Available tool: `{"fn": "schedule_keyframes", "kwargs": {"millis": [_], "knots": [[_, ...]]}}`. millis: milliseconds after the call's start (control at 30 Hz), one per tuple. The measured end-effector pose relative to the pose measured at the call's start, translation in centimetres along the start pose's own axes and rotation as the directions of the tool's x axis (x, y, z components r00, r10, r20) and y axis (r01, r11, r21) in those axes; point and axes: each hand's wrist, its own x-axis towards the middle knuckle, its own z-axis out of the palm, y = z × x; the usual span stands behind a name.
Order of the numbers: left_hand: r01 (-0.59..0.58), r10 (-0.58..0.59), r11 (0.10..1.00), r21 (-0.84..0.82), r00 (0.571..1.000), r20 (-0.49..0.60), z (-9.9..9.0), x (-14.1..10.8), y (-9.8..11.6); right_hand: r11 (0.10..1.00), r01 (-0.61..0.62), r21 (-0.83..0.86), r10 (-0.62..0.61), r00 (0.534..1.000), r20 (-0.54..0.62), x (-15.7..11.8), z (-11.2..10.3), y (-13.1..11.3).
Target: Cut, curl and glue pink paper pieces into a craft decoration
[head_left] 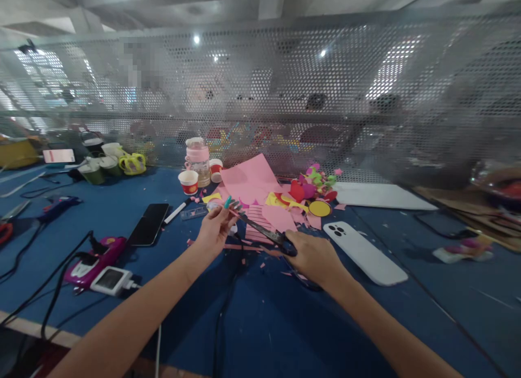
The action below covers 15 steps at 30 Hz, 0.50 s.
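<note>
My right hand (311, 253) is closed around the black handles of a pair of scissors (260, 227). The blades point left, and their tips reach the fingers of my left hand (215, 226). With thumb and finger pinched, my left hand holds a small piece of pink paper (234, 211), partly hidden by the fingers. A teal tip shows at that pinch. Beyond the hands lies a large pink paper sheet (252, 177). Nearer is a pink sheet with dark lines (258, 218), among pink scraps. To its right are yellow cut-outs (320, 208) and a pile of coloured shapes (311, 185).
A white phone (366, 253) lies right of my right hand. On the left are a black phone (150, 224), a marker (176, 212) and a magenta power strip (95, 261) with cables. A bottle (197, 163) and paper cups (188, 182) stand before the perforated metal screen (260, 95).
</note>
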Motion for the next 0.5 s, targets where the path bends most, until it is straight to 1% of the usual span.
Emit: {"fn": "schedule_keyframes", "kwargs": {"millis": [133, 500], "knots": [[-0.003, 0.003, 1.0, -0.002, 1.0, 0.0, -0.01, -0.04, 0.02, 1.0, 0.004, -0.006, -0.004, 1.0, -0.021, 0.0, 0.1, -0.01], [0.017, -0.017, 1.0, -0.005, 1.0, 0.012, -0.01, -0.18, -0.29, 0.999, 0.004, -0.034, -0.005, 1.0, -0.002, 0.05, 0.1, 0.08]]}}
